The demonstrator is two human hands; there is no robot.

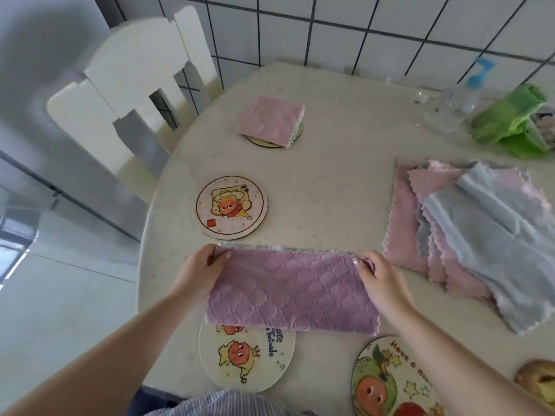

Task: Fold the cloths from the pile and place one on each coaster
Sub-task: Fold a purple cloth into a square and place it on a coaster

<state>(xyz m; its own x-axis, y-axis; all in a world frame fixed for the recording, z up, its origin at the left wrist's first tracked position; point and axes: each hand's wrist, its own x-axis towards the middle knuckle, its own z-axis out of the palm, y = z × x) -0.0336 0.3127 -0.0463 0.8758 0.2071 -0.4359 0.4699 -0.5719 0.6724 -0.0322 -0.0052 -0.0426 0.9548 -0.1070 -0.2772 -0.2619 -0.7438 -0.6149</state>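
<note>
purple quilted cloth (292, 291): folded, zigzag hem | left hand (199, 270) grip: pinching its corner | right hand (380, 276) grip: same

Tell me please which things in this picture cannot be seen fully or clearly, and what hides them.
Head view only:
- Far coaster: mostly covered by the folded pink cloth; its picture is hidden.
- Near coaster: top edge covered by the purple cloth that the left hand and right hand hold.
- Right coaster: cut off by the bottom edge.
- Pile of cloths: overlapping, count unclear.
- Clear bottle: blurred.
- Brown item: cut off by the right edge.
</note>
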